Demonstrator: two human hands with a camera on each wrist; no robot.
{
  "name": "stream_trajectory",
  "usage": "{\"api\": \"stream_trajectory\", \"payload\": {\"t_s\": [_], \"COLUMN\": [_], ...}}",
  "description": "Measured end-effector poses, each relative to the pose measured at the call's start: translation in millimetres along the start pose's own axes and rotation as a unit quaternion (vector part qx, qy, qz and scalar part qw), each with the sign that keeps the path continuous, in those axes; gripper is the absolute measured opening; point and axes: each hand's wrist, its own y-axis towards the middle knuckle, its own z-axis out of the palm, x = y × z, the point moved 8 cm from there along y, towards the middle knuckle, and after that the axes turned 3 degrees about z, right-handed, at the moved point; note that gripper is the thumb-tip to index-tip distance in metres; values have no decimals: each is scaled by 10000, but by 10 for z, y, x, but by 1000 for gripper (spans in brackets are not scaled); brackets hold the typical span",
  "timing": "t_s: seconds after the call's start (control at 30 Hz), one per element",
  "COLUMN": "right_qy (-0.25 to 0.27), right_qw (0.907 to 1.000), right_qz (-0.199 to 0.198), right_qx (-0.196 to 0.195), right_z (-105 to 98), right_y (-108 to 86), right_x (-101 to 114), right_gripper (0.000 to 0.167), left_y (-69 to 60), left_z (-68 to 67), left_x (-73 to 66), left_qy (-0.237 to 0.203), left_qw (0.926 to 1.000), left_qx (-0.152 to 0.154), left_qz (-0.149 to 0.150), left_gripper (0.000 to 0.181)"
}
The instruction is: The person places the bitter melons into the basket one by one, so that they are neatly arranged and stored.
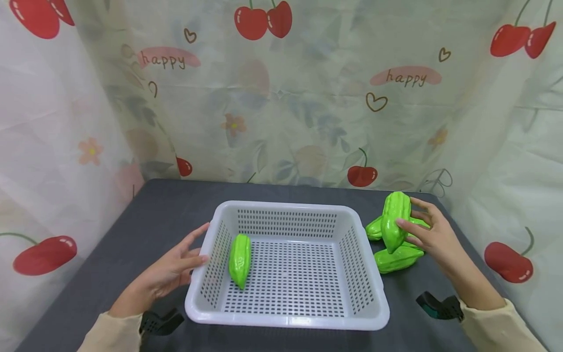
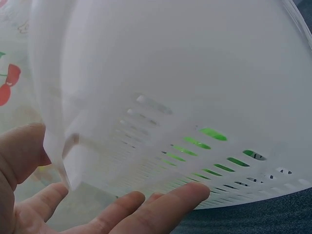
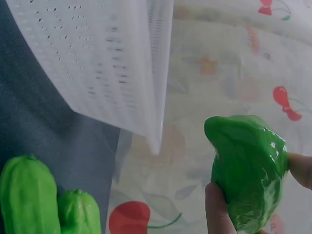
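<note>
A green ridged gourd [image 1: 395,222], glossy and tapered, is held up between the thumb and fingers of my right hand [image 1: 433,232]. The right wrist view shows the same gourd [image 3: 248,170] pinched from both sides. Below and behind it, more green gourds [image 1: 398,260] lie in a pile right of the white plastic basket [image 1: 288,320]. One gourd [image 1: 240,261] lies inside the basket near its left wall. My left hand [image 1: 169,269] holds the basket's left rim, thumb at the edge; the left wrist view has its fingers [image 2: 165,207] against the slotted outer wall.
The basket stands on a dark table [image 1: 184,195]. A patterned curtain [image 1: 303,122] with cherries surrounds the table at the back and both sides. Black straps with small devices sit at both wrists.
</note>
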Motion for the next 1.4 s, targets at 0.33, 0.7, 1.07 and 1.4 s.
{"api": "stream_trajectory", "payload": {"t_s": [0.33,0.7,1.07,1.4], "right_qy": [636,1041,1557,1559], "right_qw": [9975,9911,9813,9796], "right_qz": [-210,-490,-504,-295], "right_qx": [222,665,1014,1232], "right_z": [191,479,897,1213], "right_y": [29,88,131,180], "right_x": [326,669,818,813], "right_gripper": [84,81,82,82], "left_y": [-7,2,5,9], "left_z": [8,-3,1,-1], "left_x": [-10,-2,-1,1], "left_qy": [48,16,54,24], "left_qw": [10000,10000,10000,10000], "left_qx": [-16,16,13,36], "left_qz": [8,-13,2,17], "left_gripper": [88,88,87,87]}}
